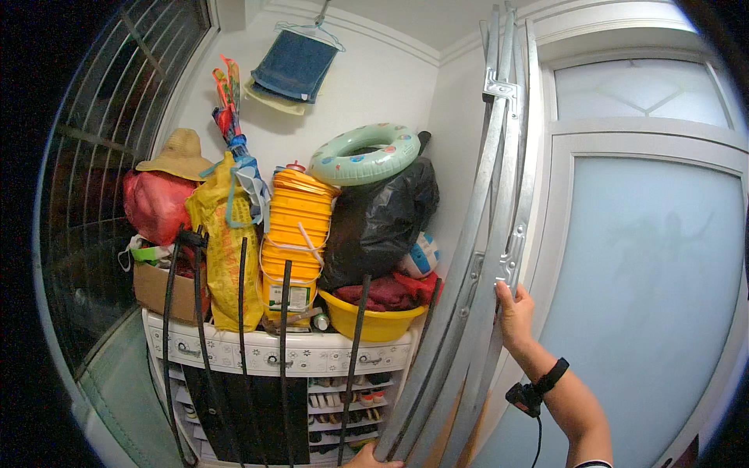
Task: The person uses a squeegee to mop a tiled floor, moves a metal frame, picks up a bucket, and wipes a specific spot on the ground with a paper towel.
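Note:
A tall bundle of galvanized steel bars (468, 281) stands tilted in front of me. Riveted brackets (502, 90) join some of the bars. My right hand (516, 315) grips the bundle's right edge at mid-height, thumb uppermost; most of its fingers are behind the metal. Low at the picture's bottom edge, my left hand (371, 457) holds the bundle's left side and is partly cut off by the frame. A black strap with a small device (526, 398) and a cable is on my right wrist.
Black rods (285, 327) rise before a white shoe cabinet (234, 350). On it stand yellow buckets (295, 228), a yellow basin (374, 320), a black plastic bag (374, 228), a swim ring (327, 164) and a cardboard box (164, 298). A frosted-glass door (649, 281) is at right, a barred window (111, 146) at left.

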Demonstrator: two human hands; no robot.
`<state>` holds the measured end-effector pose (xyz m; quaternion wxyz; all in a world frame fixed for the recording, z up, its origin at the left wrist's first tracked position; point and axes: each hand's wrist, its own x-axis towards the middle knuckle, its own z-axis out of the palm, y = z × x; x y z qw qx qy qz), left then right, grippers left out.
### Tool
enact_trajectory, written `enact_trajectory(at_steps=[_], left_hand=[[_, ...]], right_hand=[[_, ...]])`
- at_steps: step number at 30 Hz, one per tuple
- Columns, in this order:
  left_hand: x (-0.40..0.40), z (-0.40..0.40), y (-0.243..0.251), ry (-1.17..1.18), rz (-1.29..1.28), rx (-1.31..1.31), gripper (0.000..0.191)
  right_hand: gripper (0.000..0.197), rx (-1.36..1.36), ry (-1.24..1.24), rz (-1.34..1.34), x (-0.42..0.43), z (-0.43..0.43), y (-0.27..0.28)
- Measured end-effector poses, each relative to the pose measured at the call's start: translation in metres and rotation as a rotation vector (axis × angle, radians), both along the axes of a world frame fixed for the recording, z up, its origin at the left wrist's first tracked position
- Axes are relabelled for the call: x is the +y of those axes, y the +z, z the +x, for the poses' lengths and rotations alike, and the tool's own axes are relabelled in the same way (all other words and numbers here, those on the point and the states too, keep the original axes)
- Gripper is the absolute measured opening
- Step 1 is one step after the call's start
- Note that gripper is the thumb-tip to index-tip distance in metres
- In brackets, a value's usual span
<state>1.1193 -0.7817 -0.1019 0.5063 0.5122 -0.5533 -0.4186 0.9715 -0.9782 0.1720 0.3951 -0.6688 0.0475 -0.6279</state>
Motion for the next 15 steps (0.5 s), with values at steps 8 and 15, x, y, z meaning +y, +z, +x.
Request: enact_trajectory(at_steps=[8,15], left_hand=[[-0.057,0.011,-0.027,0.266,-0.244,-0.126,0.075],[-0.078,0.020,0.028,0.473,-0.195,-0.177,0.058]], right_hand=[[0.029,-0.004,-0.023,-0.051,-0.023,0.018,0.035],[0.033,-0.004,-0.022,-0.073,-0.067,0.043,0.061]])
